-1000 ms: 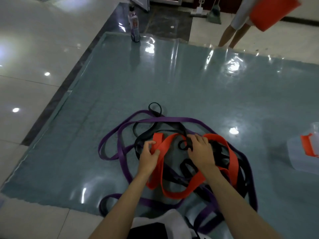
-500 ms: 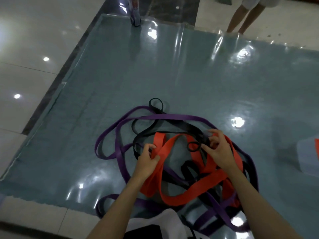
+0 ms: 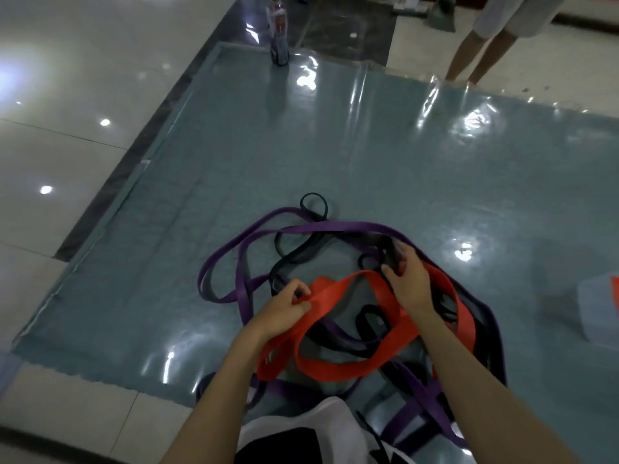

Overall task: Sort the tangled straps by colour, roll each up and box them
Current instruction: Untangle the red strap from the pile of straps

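left hand (image 3: 284, 308) pinching the red strap (image 3: 338, 368), right hand (image 3: 410, 283) gripping a black strap (image 3: 385, 254), purple strap (image 3: 321, 227) tangled round them on the teal mat (image 3: 335, 145), clear box (image 3: 599, 313) well right

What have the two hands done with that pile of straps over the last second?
The right hand left the middle of the tangle and moved to its far right side, where its fingers now curl round a black strap. The left hand kept its pinch on the red strap, whose loop has been drawn open wider. The purple strap still lies on the blue mat.
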